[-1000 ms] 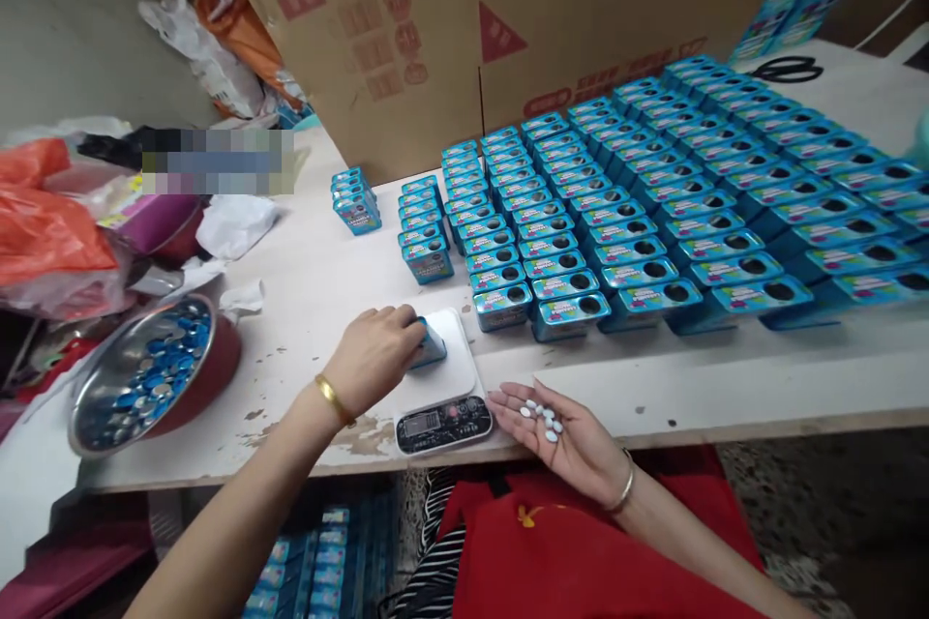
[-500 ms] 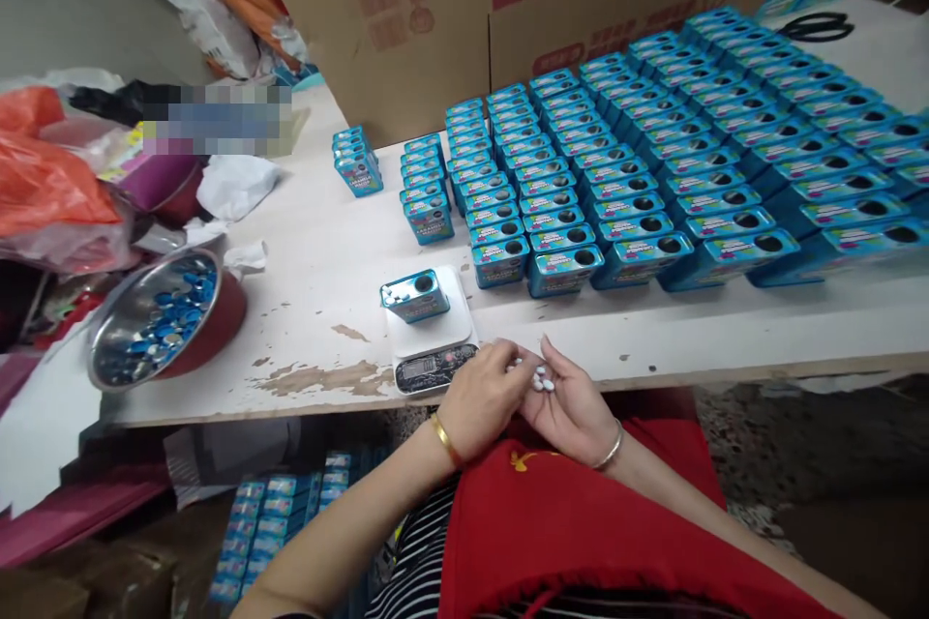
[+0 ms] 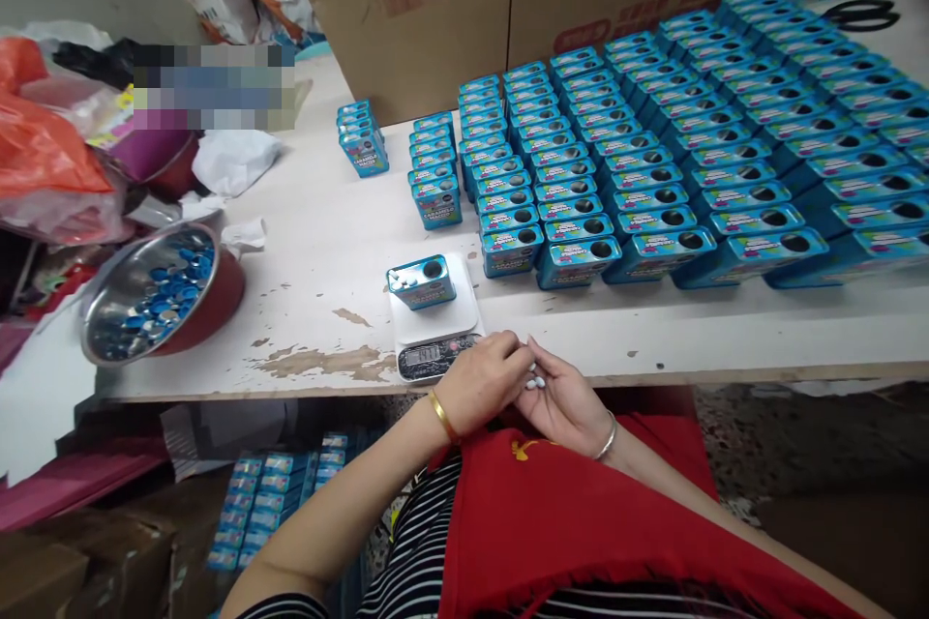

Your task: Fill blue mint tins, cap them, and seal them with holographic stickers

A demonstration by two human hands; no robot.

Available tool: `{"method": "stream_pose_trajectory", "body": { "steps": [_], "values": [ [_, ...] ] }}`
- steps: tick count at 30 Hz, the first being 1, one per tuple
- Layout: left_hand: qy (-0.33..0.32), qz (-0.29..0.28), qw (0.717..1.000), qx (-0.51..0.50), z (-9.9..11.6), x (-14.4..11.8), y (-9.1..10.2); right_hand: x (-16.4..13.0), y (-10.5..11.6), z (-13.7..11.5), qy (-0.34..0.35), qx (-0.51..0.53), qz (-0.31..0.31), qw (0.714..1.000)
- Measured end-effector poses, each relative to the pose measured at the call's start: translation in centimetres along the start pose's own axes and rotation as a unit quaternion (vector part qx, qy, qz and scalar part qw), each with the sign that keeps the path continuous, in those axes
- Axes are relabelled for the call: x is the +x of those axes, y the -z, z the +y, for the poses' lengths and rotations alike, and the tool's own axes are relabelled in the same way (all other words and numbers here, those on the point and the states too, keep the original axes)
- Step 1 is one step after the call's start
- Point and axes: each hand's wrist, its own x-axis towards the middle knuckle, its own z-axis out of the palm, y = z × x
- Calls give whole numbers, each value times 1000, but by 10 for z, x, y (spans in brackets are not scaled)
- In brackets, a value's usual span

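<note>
Small white candies (image 3: 535, 383) lie in the cupped palm of my right hand (image 3: 562, 401), its fingers curled under them. Over that palm, my left hand (image 3: 485, 382) has its fingertips pinched together, with a white candy showing at their tips; some of the fingers are hidden. Just beyond my left hand is a kitchen scale (image 3: 435, 321) with a lit display. On its white plate stands an upright blue candy tin (image 3: 422, 288). The tin has a dark round opening in its top, and a few white candies rest on the lid beside that opening.
Rows of blue tins (image 3: 581, 227) stand at right, with shorter rows farther left. A metal bowl (image 3: 224, 295) holds blue caps at left. Behind stands a large cardboard box (image 3: 450, 39); black scissors (image 3: 860, 14) lie far right. More tins (image 3: 251, 503) are below the table edge.
The view has tilted down slightly. My fingers have drawn closer together, so fewer candies show in my right palm. The scale's display shows different digits.
</note>
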Motion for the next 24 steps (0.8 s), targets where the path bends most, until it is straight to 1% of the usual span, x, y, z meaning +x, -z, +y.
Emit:
{"method": "stream_pose_trajectory", "body": {
  "steps": [4, 7, 10, 13, 15, 16, 18, 20, 22, 24],
  "values": [
    [6, 27, 1000, 5, -8, -1, 1, 6, -7, 2, -9, 19, -2, 1000],
    [22, 63, 998, -12, -15, -4, 10, 12, -19, 3, -7, 34, -9, 999],
    [26, 130, 990, -55, -25, -4, 29, 18, -40, 0, -6, 40, -26, 999],
    [35, 220, 970, -94, -39, -2, 55, 26, -63, -4, 4, 36, -44, 998],
    [54, 266, 958, -88, -51, 0, 71, 31, -74, -8, 3, 30, -55, 998],
    [68, 281, 954, -76, -58, 1, 78, 33, -78, -9, 1, 27, -58, 998],
    [95, 282, 953, -46, -70, 2, 89, 37, -81, -10, 1, 22, -54, 998],
    [108, 254, 961, -20, -79, 1, 94, 38, -80, -11, 6, 19, -41, 999],
    [101, 231, 968, -7, -80, 0, 96, 38, -77, -11, 14, 22, -28, 999],
    [85, 236, 968, -14, -73, -2, 93, 38, -75, -10, 25, 29, -25, 999]
  ]
}}
